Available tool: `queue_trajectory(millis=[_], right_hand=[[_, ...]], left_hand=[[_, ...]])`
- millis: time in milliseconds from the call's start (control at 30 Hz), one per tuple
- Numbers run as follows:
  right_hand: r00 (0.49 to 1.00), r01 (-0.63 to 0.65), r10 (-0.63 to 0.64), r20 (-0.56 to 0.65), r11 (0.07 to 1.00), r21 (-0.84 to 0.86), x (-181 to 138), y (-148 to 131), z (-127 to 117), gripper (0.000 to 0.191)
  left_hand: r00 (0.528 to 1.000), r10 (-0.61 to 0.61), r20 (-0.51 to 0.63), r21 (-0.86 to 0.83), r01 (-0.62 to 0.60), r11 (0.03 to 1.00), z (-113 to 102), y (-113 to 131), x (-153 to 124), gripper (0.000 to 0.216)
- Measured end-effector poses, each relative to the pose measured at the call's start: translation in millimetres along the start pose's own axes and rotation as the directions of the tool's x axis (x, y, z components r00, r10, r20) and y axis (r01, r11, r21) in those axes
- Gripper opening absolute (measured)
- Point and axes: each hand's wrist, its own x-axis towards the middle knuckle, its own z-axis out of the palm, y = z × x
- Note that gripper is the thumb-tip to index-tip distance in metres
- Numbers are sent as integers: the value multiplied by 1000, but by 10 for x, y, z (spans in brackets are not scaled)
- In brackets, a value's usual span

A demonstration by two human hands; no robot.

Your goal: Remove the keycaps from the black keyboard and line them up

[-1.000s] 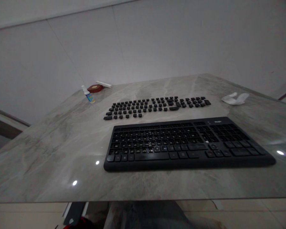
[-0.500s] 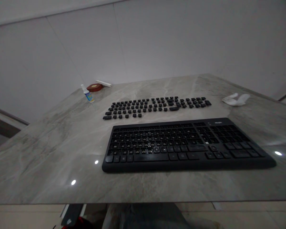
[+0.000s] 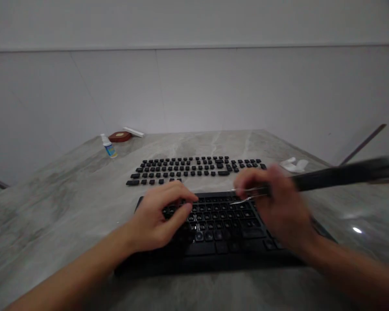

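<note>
A black keyboard (image 3: 210,261) lies on the table before me; many key positions in its upper rows are bare sockets, while keys are in place along the bottom rows. Over its left half is my left hand (image 3: 158,216), empty, thumb and forefinger slightly apart above the sockets. My right hand (image 3: 283,216), blurred by motion, grips a long black keycap puller (image 3: 333,176) with thin wire prongs. These prongs point left over the upper right sockets; the tool's far end is smeared. Behind the keyboard, loose black keycaps (image 3: 223,173) lie in rows.
A small white spray bottle (image 3: 109,147) stands at the back left, beside a reddish-brown box (image 3: 119,137) and a white strip (image 3: 134,132). Crumpled white tissue (image 3: 294,165) lies at the right. The marbled table (image 3: 84,207) ends at a pale wall.
Both hands have come into view over the keyboard, the right one with the keycap puller. My view has tilted up, so the table's front edge is out of sight.
</note>
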Motion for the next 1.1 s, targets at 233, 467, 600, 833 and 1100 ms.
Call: queue_trajectory(millis=[233, 467, 600, 833, 1100], right_hand=[[993, 35, -60, 106, 974, 224, 51, 71, 288, 50], [955, 104, -134, 265, 987, 126, -30, 11, 327, 27], [954, 180, -179, 239, 984, 20, -45, -24, 264, 10], [761, 523, -454, 464, 852, -23, 104, -36, 175, 8], [706, 565, -412, 576, 818, -108, -27, 42, 248, 8]], left_hand=[[962, -20, 273, -90, 46, 995, 280, -260, 60, 13], [947, -131, 294, -147, 180, 973, 244, -245, 27, 18], [940, -52, 337, -173, 117, 978, 222, -236, -7, 17], [921, 130, 367, -145, -81, 986, 205, -288, -71, 9], [910, 162, 382, -162, -106, 981, 158, -223, -54, 15]])
